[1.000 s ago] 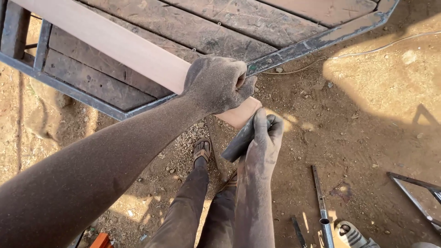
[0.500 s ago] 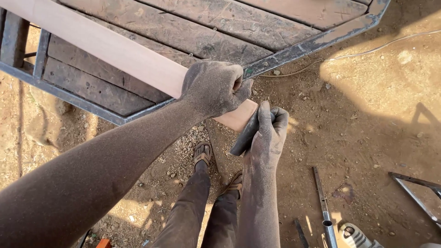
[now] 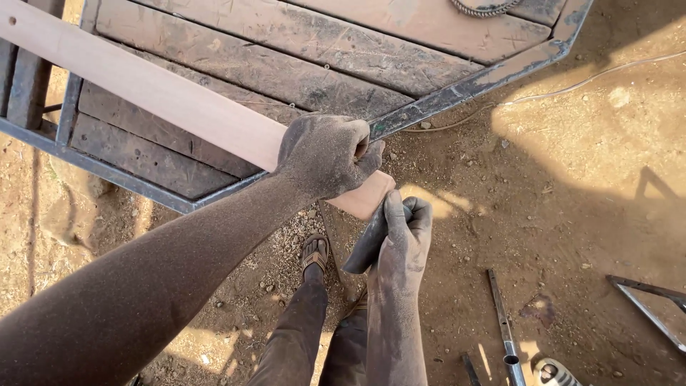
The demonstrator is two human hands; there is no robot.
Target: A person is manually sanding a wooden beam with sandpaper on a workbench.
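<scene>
Left hand (image 3: pixel 325 154) clenches the plank (image 3: pixel 164 96) near its end, steadying it over the frame's (image 3: pixel 464 86) edge; right hand (image 3: pixel 401 239) grasps a dark strip (image 3: pixel 366 246) against that end.

Low warm sunlight, long shadows, seemingly sharp

pale pink plank (image 3: pixel 150 89), dust-grey hands (image 3: pixel 325 154)
</scene>
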